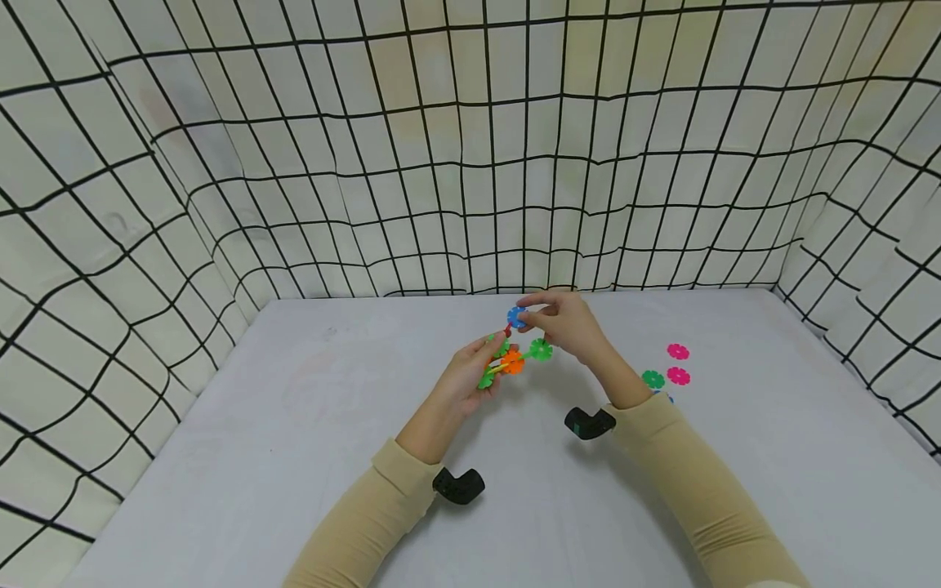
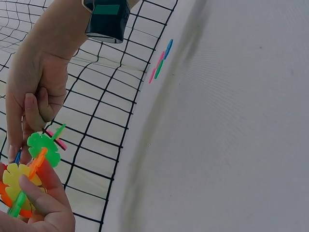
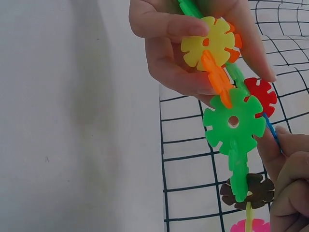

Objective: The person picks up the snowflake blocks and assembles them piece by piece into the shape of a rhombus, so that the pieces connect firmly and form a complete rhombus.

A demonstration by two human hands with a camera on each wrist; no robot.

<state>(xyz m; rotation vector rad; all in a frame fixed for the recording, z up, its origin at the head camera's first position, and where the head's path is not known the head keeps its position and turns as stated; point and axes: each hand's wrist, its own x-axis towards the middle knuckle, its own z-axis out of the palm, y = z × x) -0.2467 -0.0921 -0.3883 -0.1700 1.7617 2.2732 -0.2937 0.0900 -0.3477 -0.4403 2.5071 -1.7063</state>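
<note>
My left hand holds a chain of slotted flower-shaped discs. In the right wrist view, its thumb and fingers grip around a yellow disc with orange behind it. Farther along the chain come a large green disc, a brown disc and a pink disc. A red disc sits on a side branch. My right hand pinches a blue disc between thumb and index finger, edge-on at the red disc in the right wrist view.
On the white table, right of my hands, lie two loose pink discs, a green disc and a blue disc, the last partly hidden by the right sleeve. Black-lined grid walls stand behind and at both sides.
</note>
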